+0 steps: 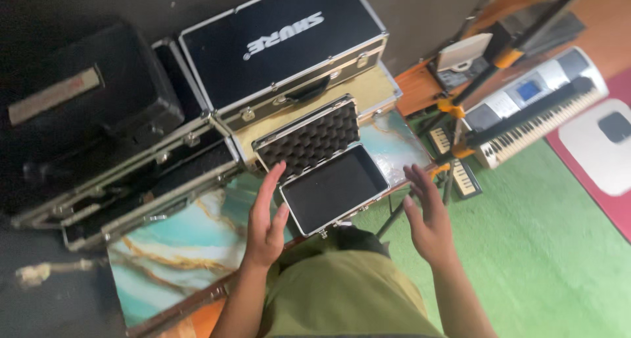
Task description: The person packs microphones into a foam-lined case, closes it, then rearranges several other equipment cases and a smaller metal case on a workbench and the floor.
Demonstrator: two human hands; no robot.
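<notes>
Black foam lines the small open case [327, 169], egg-crate padding in the raised lid and a flat dark bed in the tray, and it sits at the near edge of the marbled teal and gold tabletop [177, 252], close to the right corner. Left hand [266, 223] is up against the case's left side, fingers straight and spread, fingertips at the lid's lower corner, palm facing in, gripping nothing. Right hand [428, 216] hovers just off the case's right side, apart from it, fingers loosely spread, holding nothing. Behind the small case, a large black case with metal trim [282, 45] lies stacked on another toward the far edge. Left of that, a long open case [141, 180]. Off the table, over green carpet [539, 246], a keyboard [536, 111] stands on its rack.
</notes>
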